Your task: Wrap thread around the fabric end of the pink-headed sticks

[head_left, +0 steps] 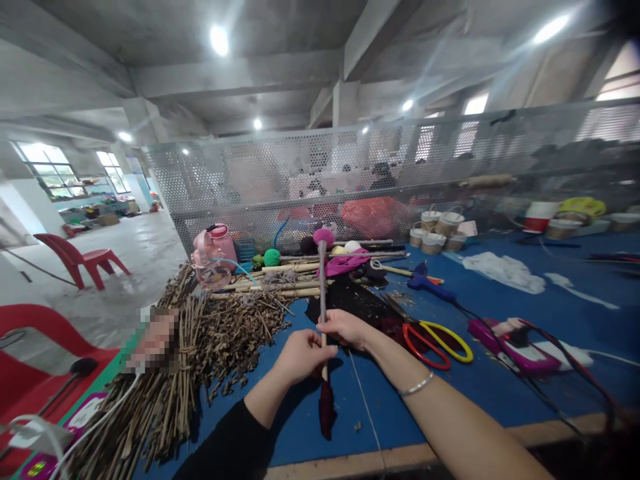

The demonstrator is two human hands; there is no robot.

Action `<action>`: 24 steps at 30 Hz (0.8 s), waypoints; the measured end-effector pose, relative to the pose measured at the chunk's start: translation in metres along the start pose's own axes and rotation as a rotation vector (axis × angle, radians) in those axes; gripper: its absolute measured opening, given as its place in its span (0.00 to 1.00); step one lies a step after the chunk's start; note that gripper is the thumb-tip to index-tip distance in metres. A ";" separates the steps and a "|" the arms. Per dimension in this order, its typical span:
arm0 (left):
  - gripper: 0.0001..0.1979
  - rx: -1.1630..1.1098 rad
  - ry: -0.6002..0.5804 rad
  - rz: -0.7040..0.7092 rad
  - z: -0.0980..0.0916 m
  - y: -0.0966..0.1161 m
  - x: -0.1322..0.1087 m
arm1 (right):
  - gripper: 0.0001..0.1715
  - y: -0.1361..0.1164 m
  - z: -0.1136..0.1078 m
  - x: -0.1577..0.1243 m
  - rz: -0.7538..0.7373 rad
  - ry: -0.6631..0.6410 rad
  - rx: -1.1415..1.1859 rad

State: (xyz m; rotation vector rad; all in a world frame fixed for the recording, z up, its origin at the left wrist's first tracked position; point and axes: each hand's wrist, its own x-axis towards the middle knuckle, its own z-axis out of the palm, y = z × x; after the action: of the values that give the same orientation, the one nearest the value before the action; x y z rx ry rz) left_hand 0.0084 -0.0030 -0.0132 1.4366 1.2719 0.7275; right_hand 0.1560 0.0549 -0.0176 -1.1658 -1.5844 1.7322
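Note:
A slender stick stands nearly upright in the picture, with a magenta ball at its far end and a dark red wrapped tip at the near end. My left hand is closed, thumb and fingers pinching the stick's lower part. Just above it, my right hand grips the same stick with its fingertips. A thin white thread runs over the blue table below my right hand. Dark cloth with crumbs lies behind the hands. To the right rest scissors with red and yellow handles.
Bundled dry twigs and loose brown bits cover the left side. Further back are a pink jug, a green ball, a blue glue gun and several paper cups. A purple power strip with cables lies right.

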 end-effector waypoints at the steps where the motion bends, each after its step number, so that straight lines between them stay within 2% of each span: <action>1: 0.15 0.035 0.041 0.030 0.000 -0.001 0.001 | 0.16 0.001 0.000 0.001 -0.001 -0.003 0.002; 3: 0.15 0.016 0.063 0.044 -0.001 -0.001 0.002 | 0.17 0.000 -0.002 0.000 -0.002 -0.015 0.039; 8: 0.19 -0.413 -0.199 -0.076 -0.004 0.009 -0.002 | 0.19 -0.006 -0.008 -0.006 -0.010 -0.132 0.215; 10: 0.20 -0.452 -0.236 -0.110 -0.005 0.010 -0.003 | 0.18 -0.006 -0.007 -0.006 -0.020 -0.099 0.166; 12: 0.19 -0.327 -0.185 -0.101 -0.004 0.008 -0.002 | 0.17 -0.005 -0.004 -0.003 -0.013 -0.020 0.051; 14: 0.18 -0.117 -0.079 -0.051 -0.003 0.004 -0.001 | 0.16 -0.002 0.000 0.001 0.003 0.042 -0.053; 16: 0.17 0.029 0.009 0.004 -0.002 0.000 0.000 | 0.16 0.001 0.002 0.004 0.004 0.065 -0.075; 17: 0.17 0.032 0.013 0.010 -0.002 0.000 0.001 | 0.17 0.001 0.002 0.004 -0.005 0.055 -0.047; 19: 0.17 -0.102 -0.064 -0.019 -0.003 0.001 0.001 | 0.18 0.002 0.000 0.003 -0.033 -0.005 0.069; 22: 0.17 -0.430 -0.248 -0.082 -0.007 0.005 0.000 | 0.20 0.000 -0.006 0.000 -0.085 -0.113 0.243; 24: 0.18 -0.526 -0.314 -0.108 -0.008 0.005 0.000 | 0.20 0.001 -0.008 -0.001 -0.101 -0.130 0.255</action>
State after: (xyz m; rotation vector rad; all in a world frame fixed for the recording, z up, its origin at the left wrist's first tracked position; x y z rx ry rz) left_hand 0.0028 -0.0002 -0.0060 0.9949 0.8273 0.6690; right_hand 0.1635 0.0583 -0.0177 -0.8521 -1.4164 1.9092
